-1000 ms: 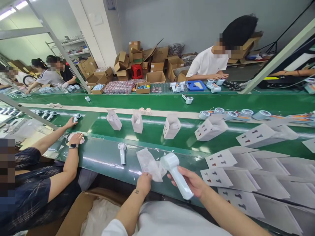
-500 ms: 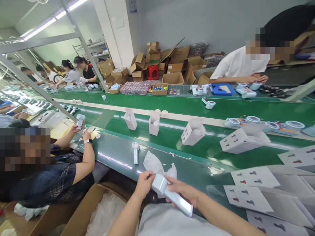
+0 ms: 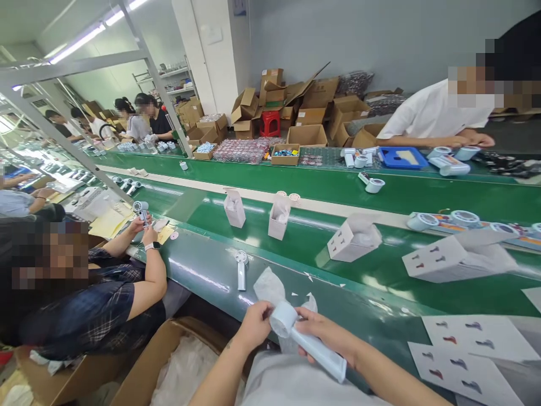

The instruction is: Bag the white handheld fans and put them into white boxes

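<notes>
A pale blue handheld fan (image 3: 318, 351) slants down to the right just above my lap. The fingers of my left hand (image 3: 256, 326) are closed on the rim of its round head. My right hand (image 3: 324, 331) wraps the upper handle, thumb on top near the head. Thin white wrapping bags (image 3: 270, 286) lie on the bench edge behind the fan, partly covered by my hands and the fan. Beyond my left hand, another pale blue fan (image 3: 241, 270) rests on the bench, its head away from me.
Open white boxes (image 3: 354, 239) with wrapped contents stand on the green conveyor (image 3: 203, 217). Printed box flaps (image 3: 462, 369) crowd the right. A carton of white bags (image 3: 188, 372) sits low left, beside a co-worker (image 3: 139, 282) holding a fan. Another person (image 3: 443, 113) works across the belt.
My view has turned slightly left, so most things appear farther right. Both hands keep hold of the fan, with little change in its pose.
</notes>
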Demonstrator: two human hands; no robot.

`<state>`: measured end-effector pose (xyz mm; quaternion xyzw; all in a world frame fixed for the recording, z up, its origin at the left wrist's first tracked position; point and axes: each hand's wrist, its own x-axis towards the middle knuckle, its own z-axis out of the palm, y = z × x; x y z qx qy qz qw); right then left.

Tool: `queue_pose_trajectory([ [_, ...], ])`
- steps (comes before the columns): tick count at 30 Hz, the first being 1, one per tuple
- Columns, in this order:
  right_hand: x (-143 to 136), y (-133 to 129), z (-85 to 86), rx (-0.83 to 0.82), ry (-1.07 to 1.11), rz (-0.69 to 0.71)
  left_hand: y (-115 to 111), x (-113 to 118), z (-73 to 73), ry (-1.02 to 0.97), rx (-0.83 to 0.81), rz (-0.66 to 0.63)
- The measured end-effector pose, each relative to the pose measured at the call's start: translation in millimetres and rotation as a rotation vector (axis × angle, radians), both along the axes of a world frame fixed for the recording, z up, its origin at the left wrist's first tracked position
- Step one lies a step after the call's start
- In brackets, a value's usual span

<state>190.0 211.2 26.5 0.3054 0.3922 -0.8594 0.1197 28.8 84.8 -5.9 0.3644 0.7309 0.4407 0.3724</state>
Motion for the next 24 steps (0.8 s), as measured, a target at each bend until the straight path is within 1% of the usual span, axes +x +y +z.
queue_pose_trajectory([
  [2, 0, -1, -1.1, 0.045, -0.050, -0.033, 4, 3, -1.1, 0.034, -0.031, 0.134],
  [3, 1, -2, -2.2, 0.058, -0.076, -0.054, 6, 7, -0.9, 0.065, -0.018, 0.180],
  [5, 2, -3, -4.7, 0.060, -0.116, -0.105, 8, 15, 0.6, 0.173, 0.068, 0.194],
  [6, 2, -3, -5.6, 0.049, -0.126, -0.130, 9, 19, 1.5, 0.254, 0.132, 0.169],
  [9, 3, -2, -4.2, 0.022, -0.160, -0.185, 6, 26, 3.2, 0.539, 0.297, 0.026],
  [12, 3, 1, 3.3, 0.032, -0.190, -0.249, 1, 25, 5.4, 0.761, 0.331, -0.078],
  [14, 3, 2, 9.6, 0.058, -0.209, -0.289, 1, 25, 8.8, 0.823, 0.339, -0.114],
  [17, 4, 2, 17.3, 0.061, -0.257, -0.308, 7, 27, 13.2, 0.840, 0.363, -0.155],
  [19, 5, 3, 19.4, 0.024, -0.283, -0.330, 13, 28, 11.6, 0.847, 0.310, -0.173],
  [20, 6, 4, 19.2, 0.004, -0.295, -0.346, 17, 28, 9.2, 0.850, 0.248, -0.173],
  [22, 7, 4, 16.6, -0.009, -0.319, -0.371, 22, 27, 2.4, 0.830, 0.076, -0.160],
  [24, 6, 4, 12.3, 0.016, -0.341, -0.387, 27, 26, -3.7, 0.743, -0.110, -0.113],
])
